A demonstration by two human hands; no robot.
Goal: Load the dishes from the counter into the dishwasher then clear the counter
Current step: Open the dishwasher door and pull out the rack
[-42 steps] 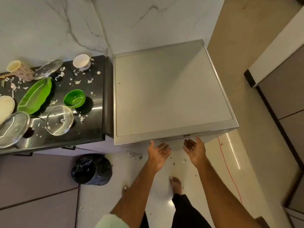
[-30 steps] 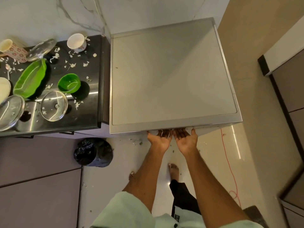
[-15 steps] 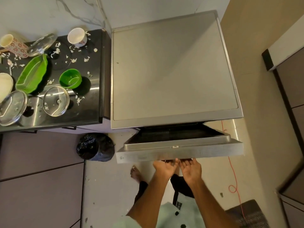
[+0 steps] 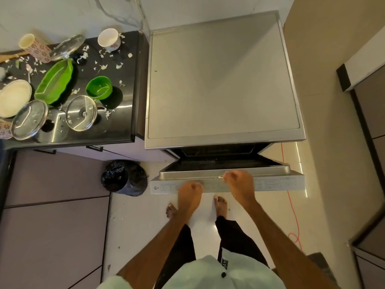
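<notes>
You stand before the dishwasher (image 4: 223, 80), the biggest thing here; its door (image 4: 270, 183), shut a moment ago, now hangs part-way down on its hinge, with a dark slot of interior showing under the dishwasher's top; the racks inside are hidden from you. That means the first step is half done; I judge the door must drop fully before anything can go in.

Your left hand (image 4: 190, 192) is over the door's outer edge and your right hand (image 4: 239, 182) over its inner lip; both have come up from beneath the handle; the fingers of both are curled, but whether they clasp the door or merely hover above it, I cannot tell.

Left of the dishwasher, and touching it, runs the dark counter (image 4: 125, 122); every dish is still there, none loaded. On the floor at the dishwasher's front left corner sits a black bin bag (image 4: 124, 178), just beside the door; it may crowd your feet as you carry. On the counter lie a long green dish (image 4: 55, 82), a white plate (image 4: 13, 97), three glass lids (image 4: 81, 113), a green bowl (image 4: 99, 88) and two patterned cups (image 4: 109, 39); white scraps (image 4: 107, 114) are strewn among them, and a red cable (image 4: 291, 205) trails on the floor right of the dishwasher.
</notes>
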